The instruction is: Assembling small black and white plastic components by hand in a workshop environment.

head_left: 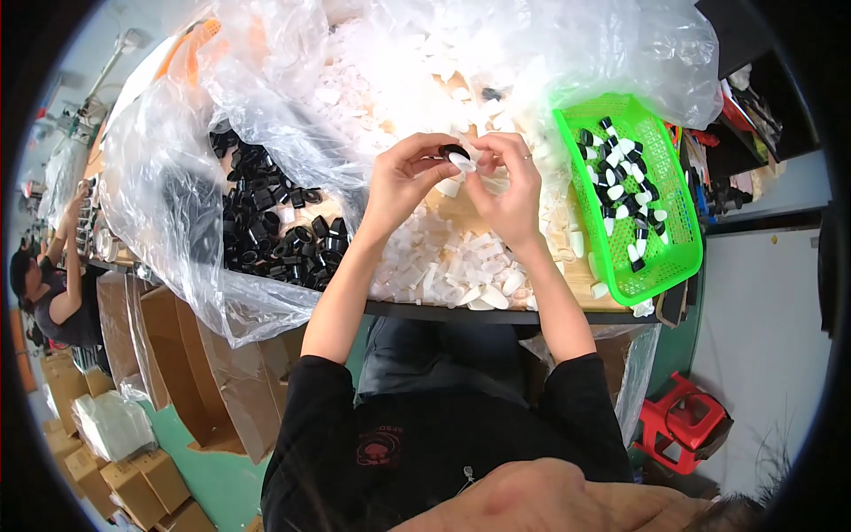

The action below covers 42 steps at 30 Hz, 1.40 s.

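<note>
My left hand [406, 176] pinches a small black cap [452, 151] above the middle of the table. Against it, my right hand [509, 184] grips a small white oval piece [462, 163] between thumb and fingers. The two parts touch or overlap; whether one sits inside the other I cannot tell. Below my hands lies a heap of loose white pieces [448, 266]. Left of my left forearm, several black caps [266, 213] fill an opened clear plastic bag [168, 204].
A green basket [628, 291] at the right holds several joined black-and-white pieces [620, 177]. More clear plastic [638, 53] drapes over the back. A red stool [683, 421] stands at lower right, cardboard boxes [142, 483] at lower left. Another person [66, 301] works at far left.
</note>
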### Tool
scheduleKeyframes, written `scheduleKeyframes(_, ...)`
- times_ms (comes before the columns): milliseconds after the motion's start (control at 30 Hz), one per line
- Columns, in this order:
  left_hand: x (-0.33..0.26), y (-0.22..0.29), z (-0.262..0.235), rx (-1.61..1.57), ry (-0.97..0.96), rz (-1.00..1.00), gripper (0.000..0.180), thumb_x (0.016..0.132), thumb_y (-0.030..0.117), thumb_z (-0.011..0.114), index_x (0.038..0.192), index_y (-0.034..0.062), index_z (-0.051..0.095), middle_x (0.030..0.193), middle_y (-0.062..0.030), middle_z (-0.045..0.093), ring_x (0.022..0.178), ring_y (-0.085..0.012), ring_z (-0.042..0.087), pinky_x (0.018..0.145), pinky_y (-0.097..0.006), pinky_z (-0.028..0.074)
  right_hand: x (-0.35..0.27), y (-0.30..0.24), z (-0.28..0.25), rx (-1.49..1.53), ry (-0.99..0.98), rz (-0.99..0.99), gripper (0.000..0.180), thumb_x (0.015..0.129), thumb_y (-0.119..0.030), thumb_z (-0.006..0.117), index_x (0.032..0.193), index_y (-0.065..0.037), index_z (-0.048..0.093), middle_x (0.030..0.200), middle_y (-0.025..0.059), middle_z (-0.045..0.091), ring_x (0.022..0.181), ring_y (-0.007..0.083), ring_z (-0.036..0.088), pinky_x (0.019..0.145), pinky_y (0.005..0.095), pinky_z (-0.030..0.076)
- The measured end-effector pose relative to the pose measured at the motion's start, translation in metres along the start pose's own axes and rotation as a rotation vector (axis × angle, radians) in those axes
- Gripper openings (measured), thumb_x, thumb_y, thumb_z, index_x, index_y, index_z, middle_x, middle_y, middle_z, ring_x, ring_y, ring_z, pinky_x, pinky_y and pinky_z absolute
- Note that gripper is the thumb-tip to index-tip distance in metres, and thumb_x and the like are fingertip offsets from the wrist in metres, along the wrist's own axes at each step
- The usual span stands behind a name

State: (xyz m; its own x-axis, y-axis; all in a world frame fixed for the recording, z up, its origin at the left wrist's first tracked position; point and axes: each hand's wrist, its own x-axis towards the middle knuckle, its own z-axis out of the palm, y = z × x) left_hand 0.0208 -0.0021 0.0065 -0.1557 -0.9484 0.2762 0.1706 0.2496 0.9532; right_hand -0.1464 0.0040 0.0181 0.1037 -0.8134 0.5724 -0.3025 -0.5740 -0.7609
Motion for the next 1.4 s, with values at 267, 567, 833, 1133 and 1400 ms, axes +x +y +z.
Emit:
scheduleKeyframes(267,0.001,-0.003,-0.002,0.103,0.001,0.041,0.032,0.082,-0.015,0.061,0.112,-0.0047,0.063,0.11,-0.0082,0.063,0.1,-0.015,0.062,0.086,-0.027,0.055,0.002,0.006,-0.001,-0.293,0.008,-0.357,0.029,0.071,-0.001,0.076,0.098,-0.004,0.064,0.093,0.0077,0.063,0.08,0.0215,0.064,0.064,0.0308,0.052)
scheduleKeyframes(567,0.0,0.0,0.002,0.178,-0.03,0.04,0.033,0.081,-0.012,0.066,0.113,-0.0041,0.062,0.109,-0.0075,0.062,0.097,-0.013,0.061,0.086,-0.026,0.055,0.001,0.002,0.002,-0.05,0.068,-0.102,0.017,0.08,-0.003,0.073,0.096,-0.003,0.065,0.097,0.0068,0.063,0.076,0.0147,0.058,0.067,0.0274,0.049)
scheduleKeyframes(833,-0.004,0.001,0.006,-0.024,-0.002,-0.061,0.034,0.082,-0.012,0.066,0.115,-0.0066,0.058,0.109,-0.0098,0.061,0.097,-0.0153,0.061,0.087,-0.029,0.056,-0.004,0.005,0.01,0.112,0.117,0.019,0.013,0.085,-0.006,0.071,0.095,-0.001,0.064,0.105,0.0084,0.059,0.076,0.0118,0.054,0.072,0.0248,0.047)
scheduleKeyframes(1133,-0.002,-0.001,0.004,-0.074,0.013,-0.046,0.027,0.091,-0.008,0.057,0.118,-0.0064,0.059,0.115,-0.0127,0.063,0.098,-0.0158,0.064,0.087,-0.026,0.053,-0.006,0.009,0.011,0.16,0.116,0.061,0.015,0.086,-0.007,0.071,0.097,0.0,0.063,0.107,0.0093,0.061,0.088,0.0142,0.061,0.077,0.0252,0.049)
scheduleKeyframes(1400,-0.001,-0.01,0.003,-0.054,0.094,0.04,0.026,0.09,-0.008,0.059,0.115,-0.0037,0.057,0.096,-0.0052,0.06,0.089,-0.0103,0.06,0.083,-0.024,0.051,-0.007,0.002,0.013,0.155,0.094,0.038,0.041,0.081,-0.006,0.077,0.113,0.0,0.053,0.106,0.0096,0.067,0.091,0.0133,0.063,0.081,0.0271,0.051)
